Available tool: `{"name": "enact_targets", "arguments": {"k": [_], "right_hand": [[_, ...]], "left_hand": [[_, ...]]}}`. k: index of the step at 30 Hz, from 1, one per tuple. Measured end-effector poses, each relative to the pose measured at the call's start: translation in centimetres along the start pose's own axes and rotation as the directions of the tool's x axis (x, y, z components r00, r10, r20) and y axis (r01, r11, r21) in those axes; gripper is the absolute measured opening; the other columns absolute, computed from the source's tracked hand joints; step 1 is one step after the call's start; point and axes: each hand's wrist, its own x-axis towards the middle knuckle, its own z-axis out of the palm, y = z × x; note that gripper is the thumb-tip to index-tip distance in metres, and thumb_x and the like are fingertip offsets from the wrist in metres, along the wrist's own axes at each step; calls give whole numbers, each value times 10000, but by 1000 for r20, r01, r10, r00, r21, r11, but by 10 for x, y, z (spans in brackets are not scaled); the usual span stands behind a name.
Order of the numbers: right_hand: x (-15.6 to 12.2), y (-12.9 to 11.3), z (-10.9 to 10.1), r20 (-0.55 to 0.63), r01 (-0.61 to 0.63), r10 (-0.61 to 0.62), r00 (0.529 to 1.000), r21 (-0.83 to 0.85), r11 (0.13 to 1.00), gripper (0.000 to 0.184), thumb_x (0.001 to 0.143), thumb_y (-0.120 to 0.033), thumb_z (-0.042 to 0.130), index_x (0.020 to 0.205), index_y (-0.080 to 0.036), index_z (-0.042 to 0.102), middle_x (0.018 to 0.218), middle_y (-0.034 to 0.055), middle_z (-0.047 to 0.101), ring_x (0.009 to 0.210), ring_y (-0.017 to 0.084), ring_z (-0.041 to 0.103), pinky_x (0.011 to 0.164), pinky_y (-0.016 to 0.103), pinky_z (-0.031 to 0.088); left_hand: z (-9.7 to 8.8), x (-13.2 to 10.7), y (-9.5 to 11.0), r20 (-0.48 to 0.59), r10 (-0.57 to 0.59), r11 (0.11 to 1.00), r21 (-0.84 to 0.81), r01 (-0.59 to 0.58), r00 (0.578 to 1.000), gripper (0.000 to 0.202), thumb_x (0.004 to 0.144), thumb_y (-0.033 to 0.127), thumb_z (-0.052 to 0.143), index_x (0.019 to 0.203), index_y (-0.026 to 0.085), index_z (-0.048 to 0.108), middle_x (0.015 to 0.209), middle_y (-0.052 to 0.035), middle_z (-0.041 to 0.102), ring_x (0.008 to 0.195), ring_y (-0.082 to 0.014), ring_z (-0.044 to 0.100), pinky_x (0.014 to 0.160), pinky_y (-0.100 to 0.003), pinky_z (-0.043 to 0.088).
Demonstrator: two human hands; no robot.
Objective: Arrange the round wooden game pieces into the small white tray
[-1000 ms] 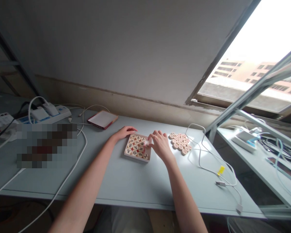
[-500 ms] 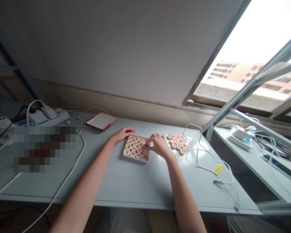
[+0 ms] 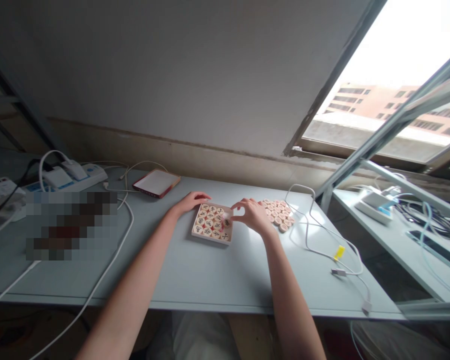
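Note:
A small square tray (image 3: 211, 239) packed with round wooden chess pieces (image 3: 210, 223) lies on the grey table (image 3: 195, 275). My left hand (image 3: 191, 201) rests at the tray's far left corner, its fingers curled on the rim. My right hand (image 3: 252, 215) hovers at the tray's right edge with thumb and forefinger pinched together; I cannot make out what, if anything, is between them. Right of that hand lies a loose cluster of face-down wooden pieces (image 3: 279, 216).
A red-edged lid or box (image 3: 156, 183) lies at the back left, beside power strips (image 3: 71, 177) and white cables (image 3: 108, 260). A white cable with a yellow tag (image 3: 339, 252) loops at the right. A second table (image 3: 408, 245) with chargers stands under the open window.
My right hand has lifted from the tray's right column and drawn slightly right, fingers pinched. My left hand has stayed at the tray's corner. The camera has shifted slightly.

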Motion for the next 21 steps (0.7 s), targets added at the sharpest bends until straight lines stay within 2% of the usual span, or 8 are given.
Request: {"name": "enact_targets", "arguments": {"k": [3,5,8,11,13,16,18,21], "right_hand": [[-1,-6,4,107,55,-52,993,-22,998,241,716,-491,582,808,-281,654,804,4,590,771,152,477,656,271,224],[-1,-14,8,120,61,-51,991,-79,995,237,717,-482,582,758,-263,664,791,15,588,756,153,472,652,277,218],[1,-23,12,68,58,-49,996,-130,990,206,717,-438,594,735,-246,669,782,27,591,746,159,468,657,292,211],[1,-19,8,-9,50,-52,999,-115,992,229,756,-436,540,727,-244,660,759,22,586,739,157,468,670,297,213],[0,-9,3,-87,-17,8,996,-104,994,253,781,-443,496,750,-243,648,773,18,583,756,159,474,681,298,217],[-4,13,-3,-174,-204,178,969,-143,968,260,789,-436,470,783,-230,626,809,26,586,784,177,485,706,314,219],[-8,27,-3,-172,-314,280,944,-218,924,243,782,-403,472,772,-208,618,812,43,591,794,198,489,735,339,215],[-11,46,5,-158,-395,362,918,-308,866,185,757,-323,489,806,-183,600,844,74,594,847,229,485,763,359,207]], "left_hand": [[0,0,-1,-6,8,1000,-7,-8,1000,305,707,332,544,918,130,632,949,-74,623,907,-200,543,807,-301,401],[0,0,-1,-13,4,1000,-6,-4,1000,299,704,325,548,917,133,633,942,-70,622,901,-197,543,798,-296,404],[0,1,-2,-3,-5,1000,-9,5,1000,294,702,324,549,911,136,633,915,-65,625,867,-192,548,762,-293,413],[0,1,-4,5,-4,1000,-20,4,1000,304,703,337,547,918,138,631,919,-66,623,861,-191,549,750,-292,415],[-1,2,-6,4,-4,1000,-22,4,1000,315,698,343,553,929,142,629,942,-66,617,876,-192,548,759,-293,413],[-1,2,-7,11,-2,1000,-12,2,1000,314,698,341,555,935,148,628,963,-64,613,902,-195,543,784,-294,407],[-1,2,-7,17,-4,1000,-4,4,1000,306,709,339,545,937,150,626,968,-64,610,912,-196,541,789,-294,406],[-1,1,-5,19,-13,1000,1,13,1000,303,722,339,530,941,151,620,983,-67,603,904,-196,544,775,-293,413]]}}
